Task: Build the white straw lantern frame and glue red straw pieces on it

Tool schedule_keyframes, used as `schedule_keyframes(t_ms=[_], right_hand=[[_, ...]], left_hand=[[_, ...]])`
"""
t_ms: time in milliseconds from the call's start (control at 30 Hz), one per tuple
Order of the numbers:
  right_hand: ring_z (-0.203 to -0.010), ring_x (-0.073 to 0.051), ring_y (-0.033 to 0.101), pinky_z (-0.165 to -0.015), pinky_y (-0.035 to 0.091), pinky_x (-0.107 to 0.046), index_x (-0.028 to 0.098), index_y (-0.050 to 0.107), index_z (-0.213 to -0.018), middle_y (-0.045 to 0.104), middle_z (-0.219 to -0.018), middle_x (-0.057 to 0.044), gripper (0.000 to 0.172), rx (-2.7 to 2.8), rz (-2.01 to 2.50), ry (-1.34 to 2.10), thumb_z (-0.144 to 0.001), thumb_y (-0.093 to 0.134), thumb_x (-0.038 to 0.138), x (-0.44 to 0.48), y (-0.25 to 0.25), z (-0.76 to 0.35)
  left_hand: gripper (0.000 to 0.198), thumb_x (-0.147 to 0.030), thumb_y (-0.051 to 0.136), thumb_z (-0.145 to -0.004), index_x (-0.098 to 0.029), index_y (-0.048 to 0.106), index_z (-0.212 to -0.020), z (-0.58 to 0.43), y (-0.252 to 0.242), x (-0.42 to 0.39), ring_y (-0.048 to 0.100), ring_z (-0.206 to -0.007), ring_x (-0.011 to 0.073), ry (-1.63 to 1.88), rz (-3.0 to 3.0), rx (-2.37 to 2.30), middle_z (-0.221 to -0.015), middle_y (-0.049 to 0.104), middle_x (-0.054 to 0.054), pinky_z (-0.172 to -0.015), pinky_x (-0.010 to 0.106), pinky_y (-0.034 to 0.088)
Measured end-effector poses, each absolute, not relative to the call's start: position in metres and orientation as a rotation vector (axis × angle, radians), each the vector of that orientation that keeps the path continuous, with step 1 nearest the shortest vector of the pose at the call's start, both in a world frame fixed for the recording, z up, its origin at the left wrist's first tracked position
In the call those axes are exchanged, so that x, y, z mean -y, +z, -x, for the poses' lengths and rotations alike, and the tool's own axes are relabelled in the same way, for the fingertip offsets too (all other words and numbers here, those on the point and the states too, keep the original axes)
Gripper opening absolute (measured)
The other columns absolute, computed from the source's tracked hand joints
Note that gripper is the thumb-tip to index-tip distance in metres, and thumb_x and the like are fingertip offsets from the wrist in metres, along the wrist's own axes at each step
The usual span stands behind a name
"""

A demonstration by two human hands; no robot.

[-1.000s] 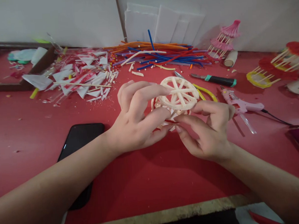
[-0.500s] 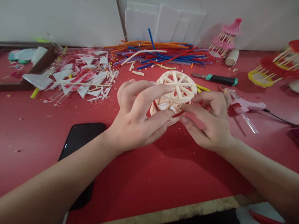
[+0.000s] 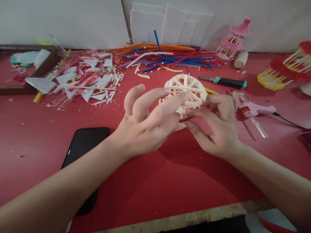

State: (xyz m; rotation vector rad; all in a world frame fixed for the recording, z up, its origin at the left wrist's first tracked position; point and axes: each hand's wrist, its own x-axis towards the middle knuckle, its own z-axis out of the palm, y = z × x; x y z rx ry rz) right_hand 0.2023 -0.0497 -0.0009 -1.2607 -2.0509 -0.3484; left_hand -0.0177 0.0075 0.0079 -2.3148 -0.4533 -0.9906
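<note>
A cream spoked wheel frame (image 3: 189, 89), built of two rings joined by short sticks, is held just above the red table (image 3: 158, 178) at the centre. My left hand (image 3: 145, 125) grips its left side, fingers curled over the top ring. My right hand (image 3: 218, 127) pinches the lower right edge, where a thin red strip (image 3: 185, 119) runs along the bottom ring between my fingertips.
A black phone (image 3: 82, 157) lies at the left. A pink glue gun (image 3: 250, 109), a craft knife (image 3: 224, 82) and yellow strips lie to the right. Coloured pipe cleaners (image 3: 165, 56), paper scraps (image 3: 79, 78), finished red and pink models (image 3: 290, 69) and white sheets stand behind.
Both hands have turned the wheel frame and drawn it slightly closer to the left. My left fingers have moved further over its top ring. The right hand has shifted up against its side.
</note>
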Motion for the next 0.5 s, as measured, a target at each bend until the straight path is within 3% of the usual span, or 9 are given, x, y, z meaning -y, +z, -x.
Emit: schedule_keyframes(t_ms=[367,500], right_hand=[[-0.096,-0.026,0.056,-0.091,0.037,-0.052,0.021,0.067,-0.103,0.051,-0.11,-0.01,0.017,2.061,1.257,-0.335,-0.087,0.063,0.029,0.0497,-0.0015,-0.2029],[-0.098,-0.027,0.055,-0.089,0.038,-0.049,0.019,0.068,-0.101,0.052,-0.11,-0.011,0.017,2.064,1.246,-0.356,-0.087,0.064,0.028,0.0499,-0.0012,-0.203]], left_hand=[[0.014,-0.018,0.071,-0.085,-0.025,0.062,-0.093,0.0176,0.01,-0.0093,0.05,-0.12,0.0218,-0.991,2.299,0.474,-0.132,0.054,-0.001,-0.105,0.046,0.043],[0.012,-0.022,0.071,-0.086,-0.026,0.061,-0.093,0.0182,0.0096,-0.0092,0.051,-0.122,0.0233,-1.023,2.309,0.482,-0.133,0.053,-0.002,-0.106,0.05,0.043]])
